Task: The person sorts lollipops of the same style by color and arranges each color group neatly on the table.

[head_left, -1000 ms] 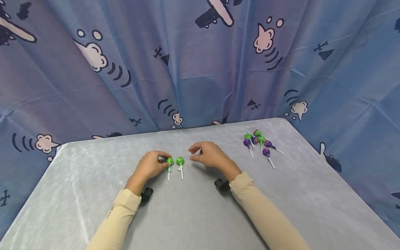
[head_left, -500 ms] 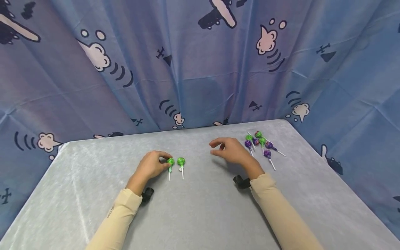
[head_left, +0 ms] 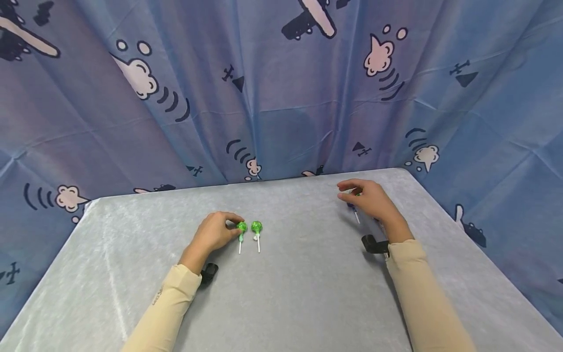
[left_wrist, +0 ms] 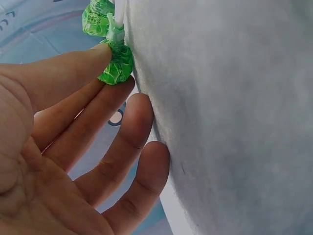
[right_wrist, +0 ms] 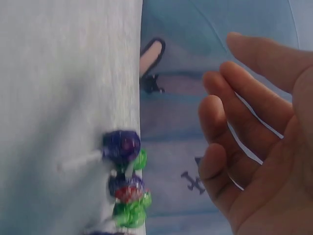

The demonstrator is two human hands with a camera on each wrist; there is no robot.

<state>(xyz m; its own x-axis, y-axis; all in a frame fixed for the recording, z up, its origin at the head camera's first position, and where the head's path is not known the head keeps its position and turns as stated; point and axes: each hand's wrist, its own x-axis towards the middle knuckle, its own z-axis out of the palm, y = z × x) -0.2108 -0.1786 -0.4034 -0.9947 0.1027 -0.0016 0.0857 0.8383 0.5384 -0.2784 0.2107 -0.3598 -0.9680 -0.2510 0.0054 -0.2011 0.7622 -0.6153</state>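
Plainly, the left hand (head_left: 214, 232) pinches a green lollipop (head_left: 241, 226) just beside a second lollipop (head_left: 257, 227) — the right hand (head_left: 370, 199), fingers parted, largely hides the clustered lollipops (right_wrist: 128, 215) from the head camera.

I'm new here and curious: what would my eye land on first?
Probably the patterned blue curtain behind the grey table. Then two bright green lollipops side by side near the table's middle, the left hand pinching one. Toward the right, the right hand hovers near more lollipops, purple and green.
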